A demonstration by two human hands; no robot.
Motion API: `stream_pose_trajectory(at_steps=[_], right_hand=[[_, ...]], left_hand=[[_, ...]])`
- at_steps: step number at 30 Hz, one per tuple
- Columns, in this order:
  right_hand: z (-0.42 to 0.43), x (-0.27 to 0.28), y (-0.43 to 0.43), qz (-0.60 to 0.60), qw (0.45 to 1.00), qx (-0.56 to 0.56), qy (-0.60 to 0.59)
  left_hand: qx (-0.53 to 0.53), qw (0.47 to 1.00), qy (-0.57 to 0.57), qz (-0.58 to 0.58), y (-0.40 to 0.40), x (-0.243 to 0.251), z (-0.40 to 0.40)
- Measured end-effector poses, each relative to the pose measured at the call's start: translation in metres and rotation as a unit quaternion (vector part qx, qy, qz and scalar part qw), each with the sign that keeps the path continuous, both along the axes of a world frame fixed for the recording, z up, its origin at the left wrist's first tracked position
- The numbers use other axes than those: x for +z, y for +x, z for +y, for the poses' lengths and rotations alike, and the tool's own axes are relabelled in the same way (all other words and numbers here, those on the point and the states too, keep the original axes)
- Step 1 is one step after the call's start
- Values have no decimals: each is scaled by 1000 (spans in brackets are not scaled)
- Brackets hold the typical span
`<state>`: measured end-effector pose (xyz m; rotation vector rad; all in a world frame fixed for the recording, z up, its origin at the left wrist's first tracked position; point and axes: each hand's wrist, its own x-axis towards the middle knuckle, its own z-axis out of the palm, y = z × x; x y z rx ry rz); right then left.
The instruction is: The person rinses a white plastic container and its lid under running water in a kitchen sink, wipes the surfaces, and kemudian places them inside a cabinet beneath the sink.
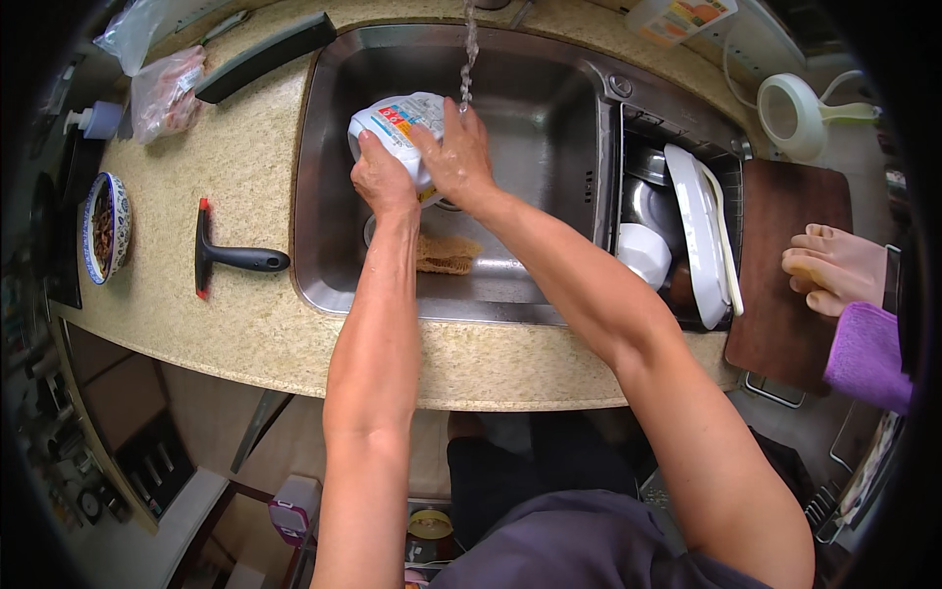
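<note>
Over the left part of the stainless steel sink, a white plastic container with a printed label is tilted between both hands. My left hand grips its near left side, thumb on top. On its right side lies my right hand, thumb against the label and fingers along the far edge. A stream of water falls from above and reaches the fingers of my right hand. Below the hands, a tan mesh scrubber rests on the sink floor, partly behind my left forearm. The container's underside is hidden.
Right of the basin, a rack holds a white tray, a white bowl and metal bowls. Beyond stand a brown board and a rubber glove. Leftward lie a squeegee, a patterned bowl and a plastic bag.
</note>
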<state>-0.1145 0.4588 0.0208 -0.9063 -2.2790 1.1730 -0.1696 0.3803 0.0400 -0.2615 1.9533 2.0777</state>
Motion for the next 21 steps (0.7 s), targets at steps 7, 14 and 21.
stream_pose_trajectory(at_steps=[7,14,21], right_hand=[[78,28,-37,-116,980,53,-153],[80,16,-16,-46,978,84,-186],[93,16,-8,-42,941,144,-304]], left_hand=[[-94,995,-1,29,8,-1,3],[-172,980,97,30,7,8,1],[-195,968,148,-56,5,9,-4]])
